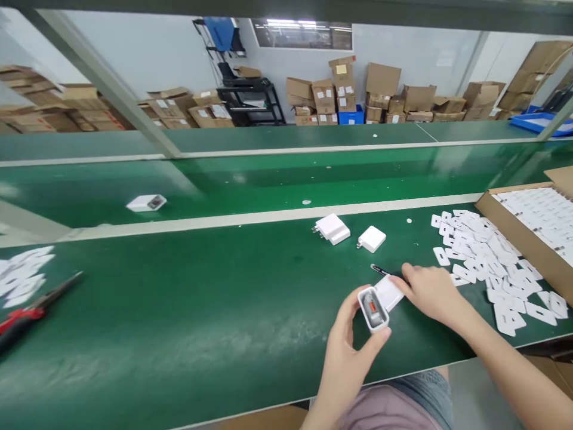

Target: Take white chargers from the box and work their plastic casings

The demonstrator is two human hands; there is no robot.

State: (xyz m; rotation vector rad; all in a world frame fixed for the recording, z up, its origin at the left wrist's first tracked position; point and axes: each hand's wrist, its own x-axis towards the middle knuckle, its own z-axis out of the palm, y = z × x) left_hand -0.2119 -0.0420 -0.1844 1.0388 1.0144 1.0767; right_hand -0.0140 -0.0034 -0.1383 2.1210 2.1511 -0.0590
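A white charger housing [388, 294] is held above the green bench, its end facing me without a cover. Inside that end, grey innards and an orange piece [372, 306] show. My left hand [351, 340] grips the housing's near end between thumb and fingers. My right hand [427, 291] is closed, its thumb on the far edge of the white body; its other fingers are partly hidden. A black pen-like tool [380, 270] shows just beyond, running toward the right fingers; whether they touch it I cannot tell. Two white plug chargers [332, 229] [372, 239] lie farther back.
Many flat white plates [490, 254] with slots are spread at right beside a carton [513, 230] of white parts. Red-handled pliers [38, 310] and more white pieces [24, 275] lie at far left. Another white housing [142, 204] sits beyond the white bench strip [250, 221].
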